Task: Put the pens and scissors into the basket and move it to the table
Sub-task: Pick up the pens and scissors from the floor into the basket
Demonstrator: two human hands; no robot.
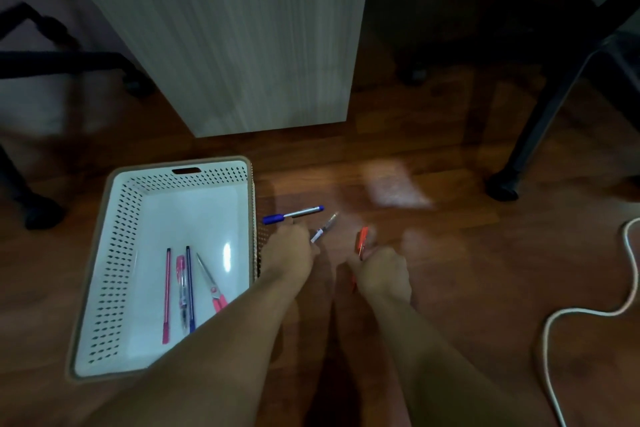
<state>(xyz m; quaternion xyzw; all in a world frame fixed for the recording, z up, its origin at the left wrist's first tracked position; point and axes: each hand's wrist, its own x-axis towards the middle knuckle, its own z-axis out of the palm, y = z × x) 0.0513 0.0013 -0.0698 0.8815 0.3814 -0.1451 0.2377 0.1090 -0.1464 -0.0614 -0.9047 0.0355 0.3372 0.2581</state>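
Note:
A white perforated basket (128,218) sits on the wooden floor at the left. Inside lie a pink pen (166,295), a clear pen with a pink cap (182,284), a dark blue pen (190,288) and pink-handled scissors (210,282). Just right of the basket, my left hand (289,250) is closed on a blue-capped marker (292,214) and a clear pen (323,228). My right hand (381,270) grips an orange pen (362,241), whose lower part is hidden by the fingers.
A pale cabinet panel (235,38) stands behind the basket. Black chair legs (540,114) are at the right and a chair base (41,55) at the left. A white cable (588,305) curls over the floor at the far right.

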